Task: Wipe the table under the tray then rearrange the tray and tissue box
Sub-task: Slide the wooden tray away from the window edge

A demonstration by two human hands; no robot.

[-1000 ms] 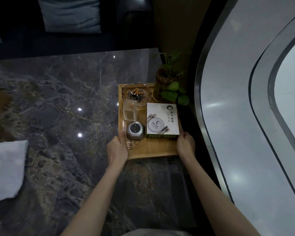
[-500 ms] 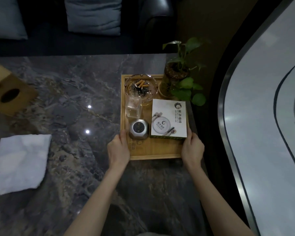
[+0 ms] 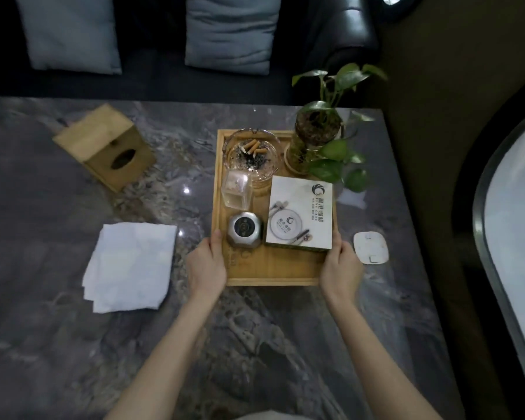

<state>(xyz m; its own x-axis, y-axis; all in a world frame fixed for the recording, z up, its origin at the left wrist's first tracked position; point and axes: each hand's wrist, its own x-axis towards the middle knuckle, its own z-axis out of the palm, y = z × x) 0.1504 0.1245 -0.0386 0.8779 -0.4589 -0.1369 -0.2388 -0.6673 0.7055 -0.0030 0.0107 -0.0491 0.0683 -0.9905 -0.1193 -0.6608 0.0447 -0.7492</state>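
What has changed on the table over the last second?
The tray has slid left, away from the table's right edge, uncovering a white pad beside it. The left hand and right hand grip its sides as before. Its load, the ashtray, plant and white box, sits unchanged.

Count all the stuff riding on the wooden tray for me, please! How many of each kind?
On the wooden tray:
Glass ashtray: 1
Clear square container: 1
Silver faceted gadget: 1
White printed box: 1
Potted plant: 1
Total: 5
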